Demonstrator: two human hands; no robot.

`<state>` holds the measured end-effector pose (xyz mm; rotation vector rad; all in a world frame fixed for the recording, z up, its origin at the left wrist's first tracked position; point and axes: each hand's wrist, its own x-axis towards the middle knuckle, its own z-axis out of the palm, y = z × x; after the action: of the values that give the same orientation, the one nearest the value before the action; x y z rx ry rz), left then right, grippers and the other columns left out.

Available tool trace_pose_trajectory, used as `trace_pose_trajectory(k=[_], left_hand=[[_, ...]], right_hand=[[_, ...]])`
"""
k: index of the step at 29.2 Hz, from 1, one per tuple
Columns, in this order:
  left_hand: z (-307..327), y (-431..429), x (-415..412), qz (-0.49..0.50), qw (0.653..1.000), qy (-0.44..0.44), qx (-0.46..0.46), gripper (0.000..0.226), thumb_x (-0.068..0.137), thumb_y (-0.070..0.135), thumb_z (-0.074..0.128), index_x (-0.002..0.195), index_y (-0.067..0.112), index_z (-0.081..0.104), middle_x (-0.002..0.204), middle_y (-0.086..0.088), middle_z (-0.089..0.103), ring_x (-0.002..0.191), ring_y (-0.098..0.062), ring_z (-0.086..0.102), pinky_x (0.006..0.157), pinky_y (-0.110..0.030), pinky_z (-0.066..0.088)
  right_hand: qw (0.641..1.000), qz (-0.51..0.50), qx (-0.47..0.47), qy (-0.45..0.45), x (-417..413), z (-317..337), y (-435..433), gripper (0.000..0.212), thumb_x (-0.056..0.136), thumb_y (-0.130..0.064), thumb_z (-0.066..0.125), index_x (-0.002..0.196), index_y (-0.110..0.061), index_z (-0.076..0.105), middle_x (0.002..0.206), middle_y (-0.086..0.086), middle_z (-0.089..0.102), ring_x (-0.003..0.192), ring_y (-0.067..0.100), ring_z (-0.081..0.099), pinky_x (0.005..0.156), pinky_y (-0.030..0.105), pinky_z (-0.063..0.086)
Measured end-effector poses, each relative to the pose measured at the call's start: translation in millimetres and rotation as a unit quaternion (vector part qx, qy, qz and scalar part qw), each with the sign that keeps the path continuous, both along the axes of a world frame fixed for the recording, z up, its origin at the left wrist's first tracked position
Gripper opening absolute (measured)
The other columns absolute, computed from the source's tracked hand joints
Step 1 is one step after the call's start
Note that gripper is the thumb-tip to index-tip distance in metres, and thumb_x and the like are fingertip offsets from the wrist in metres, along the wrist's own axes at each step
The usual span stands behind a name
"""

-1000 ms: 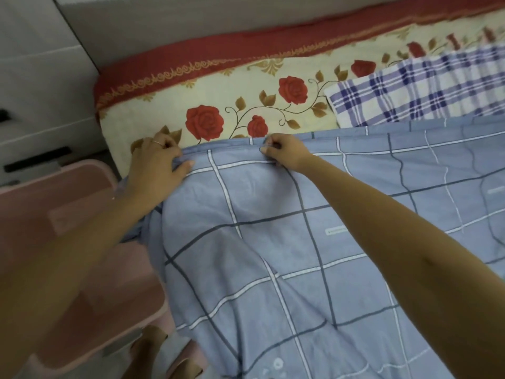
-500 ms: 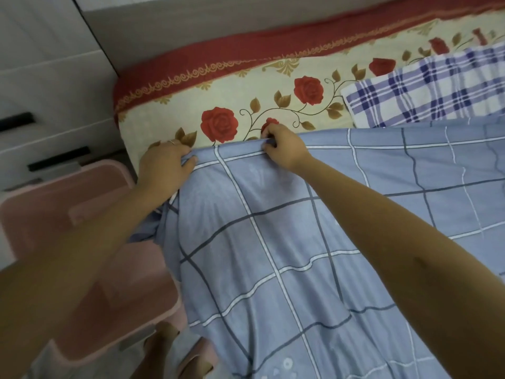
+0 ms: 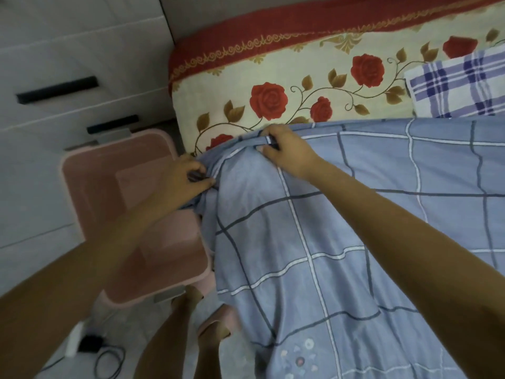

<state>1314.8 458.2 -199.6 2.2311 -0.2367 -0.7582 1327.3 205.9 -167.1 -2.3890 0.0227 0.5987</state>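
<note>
A blue checked blanket (image 3: 341, 228) with white and dark lines covers the near part of the bed and hangs over its left side. My left hand (image 3: 181, 177) pinches the blanket's corner at the bed's left edge. My right hand (image 3: 284, 149) grips the blanket's top hem a little to the right, bunching the cloth between the two hands. Under the blanket lies a cream bedsheet with red roses (image 3: 273, 86) and a red border.
A purple plaid pillow (image 3: 461, 83) lies at the upper right. A pink lidded plastic bin (image 3: 117, 214) stands on the floor beside the bed, in front of white drawers (image 3: 68, 64). My feet in pink slippers (image 3: 216, 321) and a black charger with cable (image 3: 93, 348) are on the floor.
Both hands have drawn the blanket's top edge back and closer together, so the corner now bunches. The view has shifted left, showing more of the bin and floor.
</note>
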Motion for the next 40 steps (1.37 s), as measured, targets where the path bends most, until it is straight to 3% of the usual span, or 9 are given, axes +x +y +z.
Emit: trace_pose_trajectory(k=[3,7,10,16,22,26,30,35,40], left_hand=[[-6,13,-14,0.075,0.992,0.08,-0.062,0.051,0.068,0.06,0.071,0.091,0.014,0.074,0.088,-0.003,0.056,0.092,-0.018,0.055,0.083,-0.014,0.044],[-1,24,-38,0.021,0.995,0.074,-0.066,0.026,0.072,0.052,0.069,0.084,0.029,0.071,0.114,-0.006,0.059,0.106,-0.02,0.056,0.095,-0.041,0.046],[-3,38,-44,0.066,0.996,0.05,-0.027,0.028,0.076,0.048,0.054,0.074,0.023,0.068,0.111,-0.01,0.058,0.099,-0.023,0.056,0.087,-0.038,0.046],[6,53,-22,0.192,0.98,-0.037,-0.024,0.02,0.1,0.019,0.038,0.094,0.011,0.056,0.092,-0.01,0.058,0.085,-0.02,0.055,0.079,-0.031,0.044],[3,74,-7,0.086,0.996,0.001,0.005,0.037,0.094,0.028,0.055,0.06,0.017,0.045,0.057,0.002,0.044,0.055,-0.005,0.039,0.054,-0.02,0.03],[-15,95,7,0.053,0.997,0.043,0.037,0.043,0.075,0.053,0.062,0.068,0.011,0.059,0.07,-0.001,0.055,0.064,-0.006,0.046,0.063,-0.022,0.034],[-16,80,14,-0.003,0.998,0.066,-0.001,0.069,0.068,0.056,0.069,0.112,0.004,0.062,0.117,-0.008,0.053,0.105,-0.018,0.048,0.088,-0.027,0.036],[-10,47,13,0.011,0.986,0.107,-0.127,0.022,0.071,0.019,0.08,0.079,0.006,0.064,0.086,-0.015,0.051,0.081,-0.024,0.05,0.07,-0.029,0.038],[-10,39,16,-0.032,0.982,0.156,-0.1,0.033,0.08,0.016,0.073,0.107,0.0,0.063,0.102,-0.011,0.055,0.097,-0.02,0.053,0.085,-0.03,0.043]], right_hand=[[1.0,0.013,0.008,-0.018,10,-7,30,0.027,0.092,-0.019,0.059,0.113,-0.003,0.054,0.112,0.016,0.05,0.094,0.02,0.05,0.086,0.026,0.04],[0.999,0.01,-0.032,0.014,12,-9,53,0.032,0.094,-0.024,0.055,0.121,-0.005,0.054,0.12,0.015,0.039,0.106,0.022,0.048,0.091,0.023,0.034],[0.998,-0.005,-0.038,0.051,12,-11,60,0.028,0.095,-0.021,0.054,0.113,0.0,0.058,0.112,0.009,0.026,0.117,0.022,0.04,0.096,0.015,0.027],[0.984,-0.047,-0.046,0.167,29,-4,67,0.026,0.092,-0.039,0.057,0.083,-0.016,0.05,0.138,0.013,0.02,0.096,0.015,0.038,0.092,0.016,0.027],[0.978,-0.073,-0.05,0.188,34,-2,72,0.03,0.087,-0.041,0.064,0.088,-0.013,0.052,0.14,0.01,0.019,0.1,0.016,0.04,0.101,0.024,0.031],[0.976,-0.076,-0.06,0.197,37,2,75,0.039,0.085,-0.046,0.065,0.098,-0.012,0.05,0.137,0.009,0.021,0.102,0.017,0.039,0.096,0.023,0.028],[0.982,-0.059,-0.096,0.154,31,1,78,0.048,0.085,-0.045,0.065,0.111,-0.009,0.048,0.134,0.011,0.024,0.097,0.019,0.04,0.096,0.029,0.034],[0.991,-0.038,-0.119,-0.038,11,1,83,0.061,0.081,-0.023,0.073,0.129,-0.007,0.039,0.138,0.012,0.03,0.098,0.031,0.054,0.083,0.042,0.05],[0.997,-0.012,-0.072,0.003,12,2,68,0.043,0.088,-0.013,0.062,0.126,-0.009,0.043,0.126,0.01,0.049,0.104,0.025,0.054,0.085,0.032,0.043]])
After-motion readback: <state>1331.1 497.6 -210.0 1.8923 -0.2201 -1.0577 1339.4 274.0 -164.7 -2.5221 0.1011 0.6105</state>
